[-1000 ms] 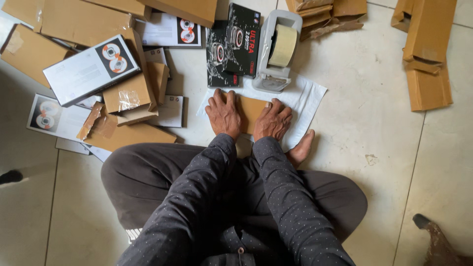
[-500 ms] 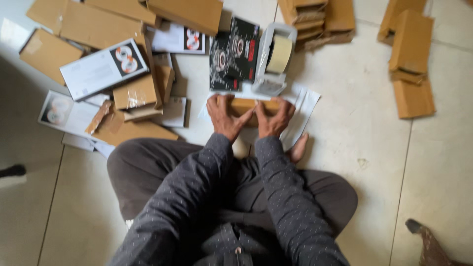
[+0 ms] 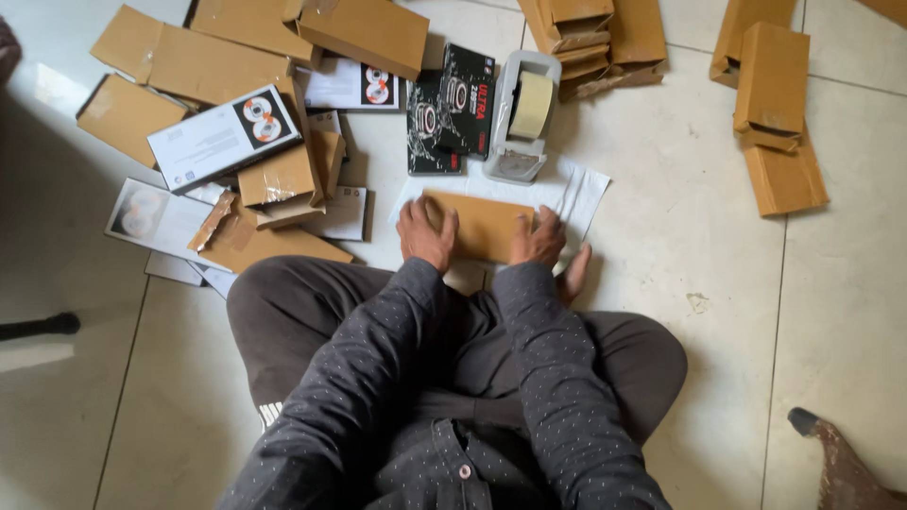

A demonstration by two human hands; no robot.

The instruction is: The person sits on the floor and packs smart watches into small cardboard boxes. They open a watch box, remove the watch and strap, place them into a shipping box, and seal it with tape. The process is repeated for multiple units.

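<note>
Currently, item: flat brown cardboard packet (image 3: pixel 487 225), lying on white paper sheet (image 3: pixel 576 189) on the floor, directly btwn both hands, just ahead of the crossed legs.

Left hand (image 3: pixel 425 233): fingers curled over packet's left end, palm down, gripping the edge. Right hand (image 3: pixel 539 240): curled over right end, thumb side tucked under; exact finger spread can't be told.

Nearby: tape dispenser (image 3: pixel 521 118) w/ beige roll, just beyond the packet; black printed box (image 3: pixel 452 109) left of it; white disc boxes (image 3: pixel 222 137) and loose brown cartons (image 3: pixel 368 33) further left of left hand; more folded cartons (image 3: pixel 770 104) well right of right hand.

Handling note (judgement): keep both ends pressed evenly, flaps square and flat before any tape goes on; dispenser is w/in easy reach, so one hand should hold the seam.

Vs earlier frames: hands were spread flat on top, close together at centre; now apart, at the ends. View is shifted, same layout.
</note>
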